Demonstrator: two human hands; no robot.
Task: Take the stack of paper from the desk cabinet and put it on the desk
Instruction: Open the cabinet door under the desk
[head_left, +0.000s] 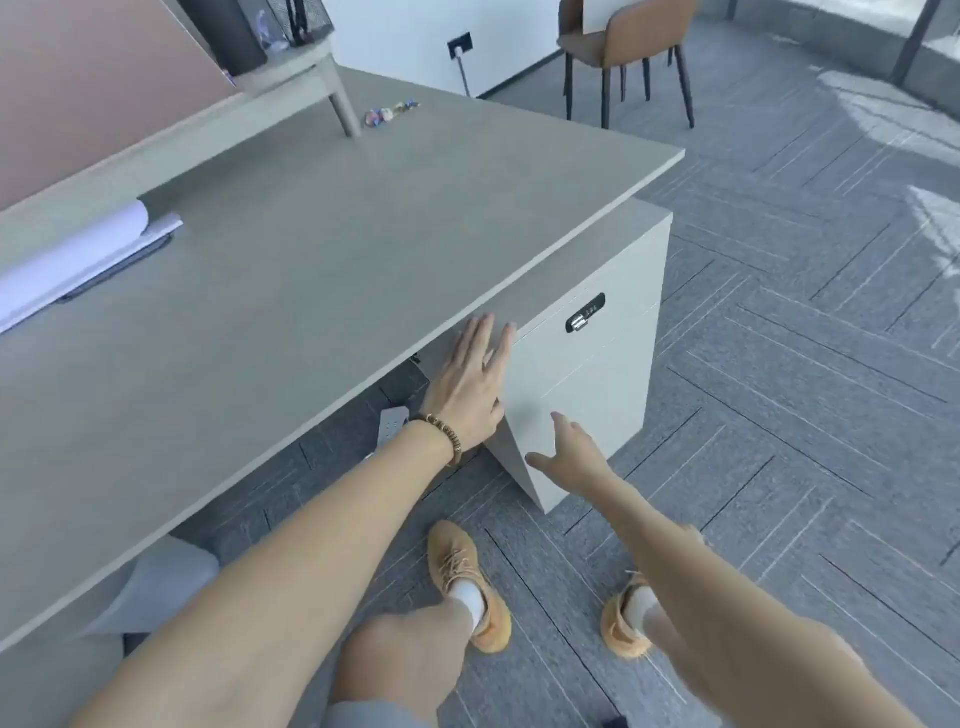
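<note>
Setting: office. Evidence: long grey worktop (322, 249) with a pink partition screen (78, 88) along its far edge; white pedestal cabinet (587, 384) under the worktop end, fitted with a combination lock (585, 312). Grey carpet tiles (779, 364) in herringbone layout. Brown visitor chair (634, 47) near a wall socket (460, 44). Rolled paper (72, 254) lying on worktop.
</note>
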